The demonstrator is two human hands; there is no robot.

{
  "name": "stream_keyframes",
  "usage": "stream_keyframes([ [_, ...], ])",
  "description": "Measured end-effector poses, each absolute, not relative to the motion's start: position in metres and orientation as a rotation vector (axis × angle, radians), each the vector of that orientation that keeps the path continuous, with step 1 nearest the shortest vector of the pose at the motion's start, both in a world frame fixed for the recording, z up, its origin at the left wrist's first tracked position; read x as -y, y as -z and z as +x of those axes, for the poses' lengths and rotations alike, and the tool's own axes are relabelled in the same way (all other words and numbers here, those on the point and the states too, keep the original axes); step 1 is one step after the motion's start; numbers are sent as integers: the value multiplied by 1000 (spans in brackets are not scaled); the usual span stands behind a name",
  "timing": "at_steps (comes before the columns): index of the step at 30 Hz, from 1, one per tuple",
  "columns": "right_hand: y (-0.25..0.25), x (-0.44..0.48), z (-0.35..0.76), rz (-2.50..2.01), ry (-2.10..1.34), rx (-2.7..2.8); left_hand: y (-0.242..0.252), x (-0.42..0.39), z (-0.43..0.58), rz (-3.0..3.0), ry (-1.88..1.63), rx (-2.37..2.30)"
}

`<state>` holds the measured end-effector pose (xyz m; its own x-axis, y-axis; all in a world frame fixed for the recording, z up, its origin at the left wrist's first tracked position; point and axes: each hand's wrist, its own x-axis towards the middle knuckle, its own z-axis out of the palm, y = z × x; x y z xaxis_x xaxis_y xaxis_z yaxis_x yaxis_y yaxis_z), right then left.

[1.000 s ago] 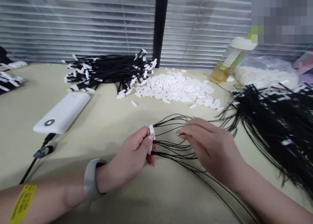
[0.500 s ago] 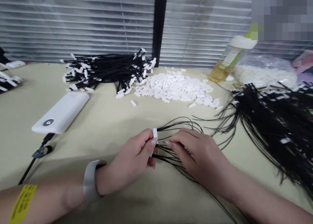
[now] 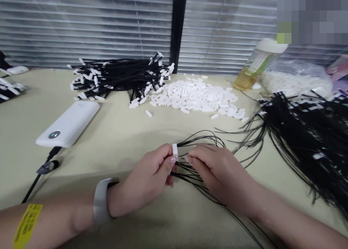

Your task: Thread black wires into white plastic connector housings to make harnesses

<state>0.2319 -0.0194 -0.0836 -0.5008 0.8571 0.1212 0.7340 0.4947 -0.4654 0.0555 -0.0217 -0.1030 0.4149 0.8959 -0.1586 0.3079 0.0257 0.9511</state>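
Between thumb and fingers, my left hand point(image 3: 156, 169) pinches a white plastic connector housing point(image 3: 174, 149). Several thin black wires point(image 3: 187, 169) run out of its right side and curve beneath my right hand. My right hand point(image 3: 217, 165) is closed in a pinch just right of the housing. A thin wire end shows at its fingertips, pointing at the housing; I cannot tell whether the tip touches it. The far ends of the wires trail under my right forearm.
Loose white housings point(image 3: 198, 96) lie heaped behind my hands. Finished-looking wire bundles point(image 3: 119, 75) are stacked by the blinds. Loose black wires point(image 3: 299, 140) spread at the right. A white power bank point(image 3: 70, 122) with a cable sits left. A bottle point(image 3: 255, 62) leans beside a plastic bag point(image 3: 296, 77).
The housing and my left hand have shifted slightly right in the picture. The gap to my right fingertips is narrower. Both hands keep their pinch.
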Motion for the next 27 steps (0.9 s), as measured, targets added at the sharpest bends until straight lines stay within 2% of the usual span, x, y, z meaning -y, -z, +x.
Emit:
stream_keyframes([
  [11, 89, 22, 227, -1360, -412, 2424, 103, 23, 54, 1620, -607, -1134],
  [27, 87, 17, 233, -1350, -487, 2465, 102, 20, 55, 1568, -566, -1125],
])
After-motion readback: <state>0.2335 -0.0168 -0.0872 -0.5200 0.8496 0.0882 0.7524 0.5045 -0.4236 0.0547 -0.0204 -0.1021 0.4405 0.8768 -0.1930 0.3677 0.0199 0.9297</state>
